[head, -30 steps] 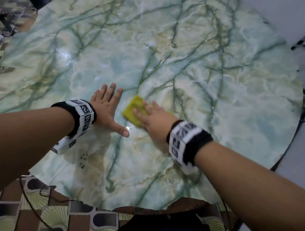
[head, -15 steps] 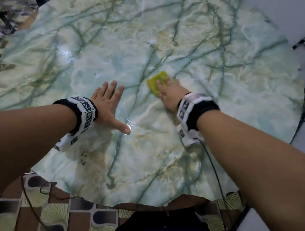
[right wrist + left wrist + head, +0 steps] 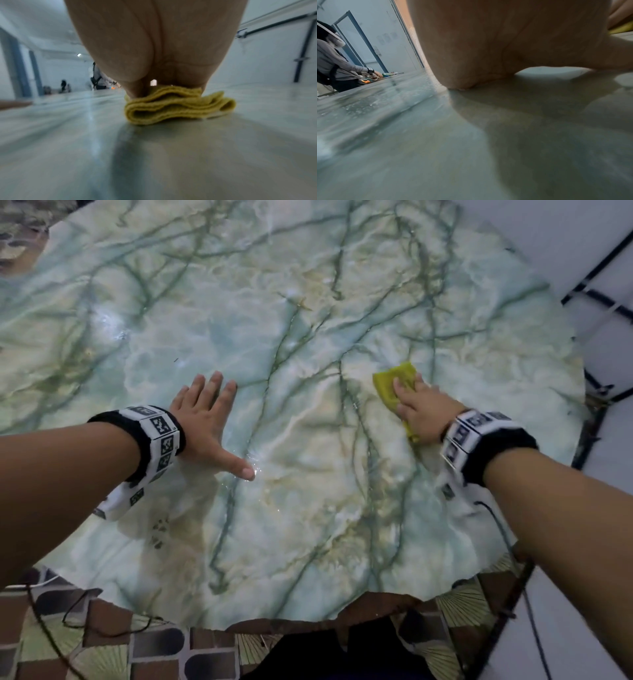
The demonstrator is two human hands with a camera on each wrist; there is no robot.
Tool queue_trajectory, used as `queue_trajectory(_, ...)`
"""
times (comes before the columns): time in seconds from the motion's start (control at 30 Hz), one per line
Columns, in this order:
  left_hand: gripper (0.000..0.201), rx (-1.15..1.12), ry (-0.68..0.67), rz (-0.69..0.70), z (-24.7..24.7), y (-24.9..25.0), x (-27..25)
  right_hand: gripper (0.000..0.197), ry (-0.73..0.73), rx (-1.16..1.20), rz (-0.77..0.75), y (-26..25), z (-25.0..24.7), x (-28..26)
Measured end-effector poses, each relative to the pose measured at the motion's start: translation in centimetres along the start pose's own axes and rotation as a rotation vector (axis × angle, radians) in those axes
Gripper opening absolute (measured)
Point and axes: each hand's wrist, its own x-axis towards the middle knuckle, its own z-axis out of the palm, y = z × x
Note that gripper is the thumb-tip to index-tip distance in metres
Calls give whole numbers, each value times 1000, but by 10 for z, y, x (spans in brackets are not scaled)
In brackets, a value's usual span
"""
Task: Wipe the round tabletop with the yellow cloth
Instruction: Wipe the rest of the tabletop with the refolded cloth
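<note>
The round tabletop (image 3: 308, 508) has a glossy green-veined marble look and fills the head view. A folded yellow cloth (image 3: 394, 385) lies on it at the right, under my right hand (image 3: 416, 405), whose straight fingers press it flat. In the right wrist view the cloth (image 3: 175, 106) shows as stacked folds under my palm. My left hand (image 3: 205, 419) rests flat on the tabletop at centre left, fingers spread and thumb out, holding nothing. In the left wrist view only its palm (image 3: 488, 47) on the surface shows.
The table's right edge (image 3: 582, 412) is close beyond the cloth, with white floor and black lines past it. A patterned rug (image 3: 102, 645) lies below the near edge. Another person (image 3: 335, 63) works at a far table.
My right hand slid the cloth from beside my left hand away and then far to the right, toward the table's right edge. My left hand stayed flat in place.
</note>
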Motion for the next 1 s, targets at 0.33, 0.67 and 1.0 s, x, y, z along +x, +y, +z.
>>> queue_trajectory(0.33, 178, -14, -27, -22, -7, 6, -7, 56, -42, -55, -427, -85, 56, -75)
queue_trajectory(0.67, 177, -56, -41, -82, 7, 25, -7, 54, 53, -29, -46, -37, -13, 33)
queue_trajectory(1.0, 176, -65, -71, -77, 4, 26, -7, 56, -20, -96, -194, -14, 9, -12)
